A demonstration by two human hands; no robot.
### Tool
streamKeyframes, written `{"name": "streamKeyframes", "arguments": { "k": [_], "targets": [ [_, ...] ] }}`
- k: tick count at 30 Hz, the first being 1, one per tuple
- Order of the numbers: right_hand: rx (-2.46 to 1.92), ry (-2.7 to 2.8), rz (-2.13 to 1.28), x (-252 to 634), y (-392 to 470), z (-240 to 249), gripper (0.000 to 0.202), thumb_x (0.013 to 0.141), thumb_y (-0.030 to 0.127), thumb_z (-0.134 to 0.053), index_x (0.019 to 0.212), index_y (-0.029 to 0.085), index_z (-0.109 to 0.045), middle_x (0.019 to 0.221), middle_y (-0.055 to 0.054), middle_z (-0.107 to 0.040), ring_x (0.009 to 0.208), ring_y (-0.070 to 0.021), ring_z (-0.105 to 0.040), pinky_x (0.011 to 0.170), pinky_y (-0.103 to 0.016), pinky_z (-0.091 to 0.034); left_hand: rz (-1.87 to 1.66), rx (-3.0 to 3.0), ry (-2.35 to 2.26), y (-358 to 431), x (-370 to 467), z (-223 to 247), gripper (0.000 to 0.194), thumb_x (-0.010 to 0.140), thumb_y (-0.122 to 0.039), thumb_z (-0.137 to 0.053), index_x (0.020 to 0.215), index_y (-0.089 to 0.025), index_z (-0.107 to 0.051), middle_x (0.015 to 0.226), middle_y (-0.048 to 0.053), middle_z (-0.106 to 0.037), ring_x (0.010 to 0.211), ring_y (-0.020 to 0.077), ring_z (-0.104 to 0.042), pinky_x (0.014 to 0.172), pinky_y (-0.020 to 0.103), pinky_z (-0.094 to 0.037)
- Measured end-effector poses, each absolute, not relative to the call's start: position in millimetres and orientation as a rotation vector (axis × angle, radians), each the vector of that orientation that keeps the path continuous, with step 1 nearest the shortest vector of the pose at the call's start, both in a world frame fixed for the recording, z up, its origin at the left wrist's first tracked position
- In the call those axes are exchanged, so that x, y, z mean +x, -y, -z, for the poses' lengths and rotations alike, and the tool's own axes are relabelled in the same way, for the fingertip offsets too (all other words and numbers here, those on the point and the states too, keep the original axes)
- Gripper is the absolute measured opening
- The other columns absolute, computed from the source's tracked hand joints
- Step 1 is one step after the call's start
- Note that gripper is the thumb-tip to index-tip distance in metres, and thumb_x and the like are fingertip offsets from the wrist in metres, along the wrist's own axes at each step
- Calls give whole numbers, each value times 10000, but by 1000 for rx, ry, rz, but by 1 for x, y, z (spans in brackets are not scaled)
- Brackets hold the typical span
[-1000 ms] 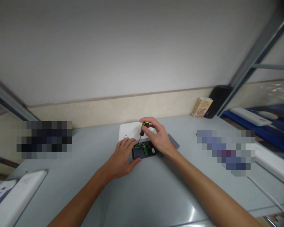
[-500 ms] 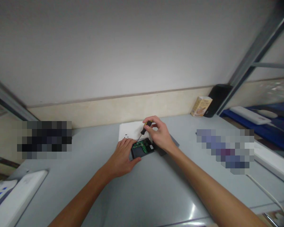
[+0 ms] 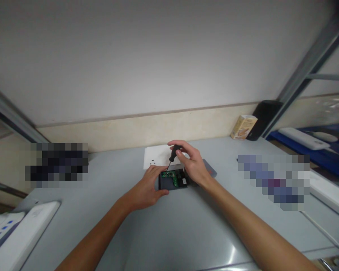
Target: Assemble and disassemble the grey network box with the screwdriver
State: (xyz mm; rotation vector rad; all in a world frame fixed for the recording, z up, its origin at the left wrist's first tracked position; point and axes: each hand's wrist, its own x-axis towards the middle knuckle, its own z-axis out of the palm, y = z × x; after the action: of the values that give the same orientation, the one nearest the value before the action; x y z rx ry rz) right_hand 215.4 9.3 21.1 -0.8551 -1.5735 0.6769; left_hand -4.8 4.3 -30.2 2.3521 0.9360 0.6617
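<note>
A flat black device (image 3: 167, 183) with a green circuit board showing lies on the grey table. My left hand (image 3: 148, 190) grips its left side, thumb along the near edge and fingers at the far edge. Held in my right hand (image 3: 194, 163) is a dark-handled screwdriver (image 3: 173, 154), tilted, its tip down at the board's upper left part. Behind the device, a white sheet (image 3: 155, 155) bears several tiny dark pieces. A grey flat piece (image 3: 209, 168) lies partly hidden behind my right hand.
A yellow box (image 3: 243, 127) and a black case (image 3: 264, 119) stand at the back right by the wall. White long objects lie at the left (image 3: 39, 229) and right (image 3: 327, 195) edges of the table (image 3: 169, 237). Two areas are blurred out.
The device has turned slightly and now lies more level. The screwdriver has become more upright, with its tip a little further right along the board. The view has shifted slightly.
</note>
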Motion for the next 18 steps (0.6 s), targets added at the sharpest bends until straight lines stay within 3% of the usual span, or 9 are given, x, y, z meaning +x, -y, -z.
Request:
{"name": "streamKeyframes", "arguments": {
  "k": [2, 5, 7, 10, 12, 15, 18],
  "targets": [
    [-855, 1566, -647, 214, -8, -24, 194, 955, 282, -590, 1108, 279, -709, 1206, -47, -666, 1104, -210, -625, 905, -354, -491, -663, 2339, -935, -5, -5, 31, 698, 825, -251, -761, 1443, -253, -434, 1425, 119, -501, 1374, 289, -456, 1202, 542, -343],
    [-888, 1523, -566, 213, -9, -24, 107, 900, 279, -675, 988, 262, -735, 1063, -47, -656, 974, -193, -633, 827, -331, -498, -654, 2319, -951, -5, -5, 31, 708, 818, -257, -771, 1444, -254, -440, 1423, 118, -507, 1372, 298, -466, 1198, 551, -346],
    [-880, 1531, -608, 214, -10, -22, 170, 934, 275, -628, 1074, 273, -724, 1023, -41, -673, 955, -193, -636, 853, -346, -492, -647, 2304, -963, -5, -5, 31, 715, 811, -253, -780, 1441, -247, -441, 1424, 121, -504, 1369, 297, -471, 1202, 543, -344],
    [-824, 1572, -740, 216, -11, -21, 251, 1008, 315, -507, 1196, 287, -671, 1150, -49, -686, 1065, -211, -629, 938, -384, -468, -641, 2290, -964, -5, -6, 31, 717, 806, -264, -791, 1435, -237, -446, 1421, 123, -502, 1358, 289, -483, 1205, 521, -347],
    [-835, 1572, -730, 216, -10, -23, 195, 992, 353, -544, 1086, 267, -691, 1167, -53, -662, 1080, -216, -617, 927, -379, -471, -637, 2289, -960, -6, -7, 32, 720, 808, -275, -791, 1439, -237, -445, 1419, 119, -503, 1358, 285, -484, 1208, 512, -345],
    [-900, 1556, -636, 215, -9, -26, 91, 907, 321, -668, 911, 236, -699, 1017, -43, -646, 949, -197, -623, 846, -349, -485, -639, 2289, -959, -7, -8, 34, 726, 809, -277, -794, 1443, -244, -444, 1426, 113, -499, 1368, 282, -474, 1217, 512, -330],
    [-877, 1572, -681, 216, -10, -28, 148, 935, 282, -611, 1024, 247, -723, 989, -43, -678, 931, -195, -635, 866, -361, -487, -647, 2289, -952, -7, -7, 33, 717, 803, -277, -799, 1433, -253, -458, 1426, 108, -505, 1361, 288, -478, 1209, 517, -340]
  ]
}}
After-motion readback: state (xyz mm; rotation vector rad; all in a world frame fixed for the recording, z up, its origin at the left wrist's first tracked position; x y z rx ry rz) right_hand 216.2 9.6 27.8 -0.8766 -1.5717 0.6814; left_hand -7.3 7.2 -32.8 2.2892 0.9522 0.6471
